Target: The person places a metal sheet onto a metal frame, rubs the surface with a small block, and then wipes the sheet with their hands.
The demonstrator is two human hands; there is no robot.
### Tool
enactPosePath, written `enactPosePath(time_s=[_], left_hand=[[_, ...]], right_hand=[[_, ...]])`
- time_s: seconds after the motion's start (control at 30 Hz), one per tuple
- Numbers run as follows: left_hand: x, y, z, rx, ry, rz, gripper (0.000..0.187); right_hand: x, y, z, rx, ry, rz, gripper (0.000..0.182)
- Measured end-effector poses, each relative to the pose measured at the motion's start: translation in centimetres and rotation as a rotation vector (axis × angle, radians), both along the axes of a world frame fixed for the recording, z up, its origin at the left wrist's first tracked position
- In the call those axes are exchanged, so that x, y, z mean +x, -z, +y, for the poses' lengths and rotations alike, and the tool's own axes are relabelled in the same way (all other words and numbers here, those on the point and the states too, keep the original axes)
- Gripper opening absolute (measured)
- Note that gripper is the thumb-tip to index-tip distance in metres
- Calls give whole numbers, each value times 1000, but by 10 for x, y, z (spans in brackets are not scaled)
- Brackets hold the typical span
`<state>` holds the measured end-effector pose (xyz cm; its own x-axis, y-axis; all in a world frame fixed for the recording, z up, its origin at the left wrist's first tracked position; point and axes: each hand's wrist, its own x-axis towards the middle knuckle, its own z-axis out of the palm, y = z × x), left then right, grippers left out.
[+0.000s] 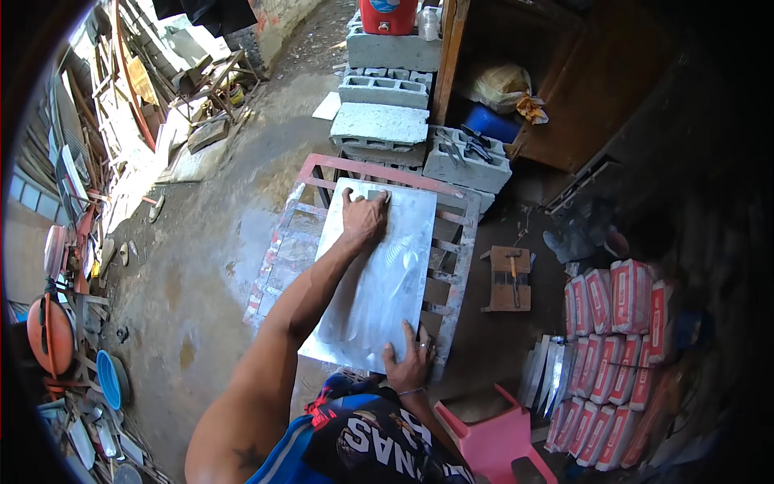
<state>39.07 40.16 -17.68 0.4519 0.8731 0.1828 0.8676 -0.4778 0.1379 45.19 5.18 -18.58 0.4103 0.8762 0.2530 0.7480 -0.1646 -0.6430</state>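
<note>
A pale metallic sheet (379,282) with swirled smear marks lies on a worn, paint-flecked slatted metal frame (458,266). My left hand (364,218) reaches to the sheet's far end, fingers bent over a small grey block (376,195) pressed against the surface. Part of that block is hidden under the fingers. At the near right corner rests my right hand (409,361), its fingers spread along the sheet's edge and a ring on one finger.
Concrete blocks (379,121) stand beyond the frame, with tools (476,148) on one and a red cooler (389,16) farther back. To the right are a hammer (514,274) on a small wooden stool (501,298), stacked red-and-white bags (629,298) and a pink chair (500,436). Scrap wood (137,81) lines the left.
</note>
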Motion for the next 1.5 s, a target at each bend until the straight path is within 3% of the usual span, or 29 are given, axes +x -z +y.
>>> enactPosePath(time_s=[0.17, 0.27, 0.4, 0.5, 0.57, 0.63, 0.77, 0.87, 1.0, 1.1, 1.17, 1.2, 1.27, 1.37, 1.5], left_hand=[[-3, -1, 31, 44, -134, -68, 29], [-2, 16, -5, 82, 20, -29, 29], [-13, -6, 26, 21, -82, -54, 31], [-2, 9, 27, -60, -98, -9, 31], [-6, 12, 0, 19, -2, -11, 32], [-14, -15, 3, -37, -34, -14, 30], [-12, 20, 48, 61, -119, 6, 32], [-8, 14, -2, 90, 24, -6, 27], [-16, -6, 33, 35, -74, -24, 27], [2, 8, 27, 43, -79, -20, 28], [-3, 25, 7, 119, 59, 21, 29], [-7, 7, 6, 95, 59, 7, 29], [-10, -12, 25, 55, -9, 4, 28], [-5, 10, 44, 146, -109, 5, 27], [-13, 20, 6, 177, 80, 3, 32]], right_hand=[[-1, -2, -4, -28, -12, 37, 62], [-1, 2, -4, -33, -13, -4, 62], [-4, 3, -5, -46, 14, 61, 63], [-2, 3, -4, -20, -1, 47, 62], [1, 4, -4, -19, -6, 17, 62], [-3, 5, -8, -32, -5, 3, 62], [-1, 2, -4, -33, -11, 40, 62], [1, -2, -3, -29, -24, 11, 63], [-2, -2, -6, -68, -16, 50, 64], [-1, 0, -5, -38, -31, 28, 64], [2, 4, -2, -30, -27, 11, 63], [-1, 6, -5, -32, -17, 5, 62], [-1, 4, -5, -50, -11, 29, 63], [-1, -1, -4, -61, -26, 27, 64], [1, 0, -5, -71, -40, -10, 65]])
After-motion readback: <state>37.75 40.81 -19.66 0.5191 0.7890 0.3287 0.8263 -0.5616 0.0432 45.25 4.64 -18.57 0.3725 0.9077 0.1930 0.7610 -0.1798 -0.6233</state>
